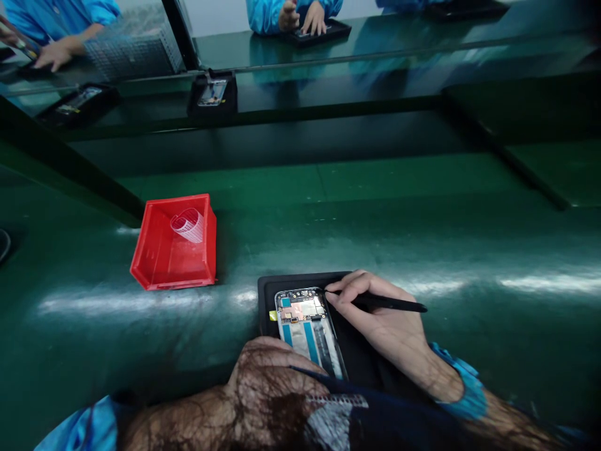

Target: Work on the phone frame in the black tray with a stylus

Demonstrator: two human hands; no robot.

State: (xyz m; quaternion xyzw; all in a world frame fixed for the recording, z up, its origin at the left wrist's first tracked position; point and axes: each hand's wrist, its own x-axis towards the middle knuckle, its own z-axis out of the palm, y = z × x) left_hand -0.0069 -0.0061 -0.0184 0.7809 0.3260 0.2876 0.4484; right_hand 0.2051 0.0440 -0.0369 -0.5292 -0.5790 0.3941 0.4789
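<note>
Worktop (422, 238): green, glossy; we see co-workers' hands at trays across the far side.
Right hand (389, 326): our fingers (345, 289) pinched shut round a black stylus (394, 305), pen grip, tip at the phone's upper right edge.
Left hand (272, 382): lies over the phone's near end; how its fingers curl, we cannot tell.
Phone (307, 329): open-backed, board and blue strips showing, directly under the right fingers, lying in a black tray (267, 294).
Red bin (173, 250): well left of the fingers, coiled clear strip (188, 224) inside.
Doing it well: we judge light tip pressure, left hand steadying the frame, tip clear of the board.
</note>
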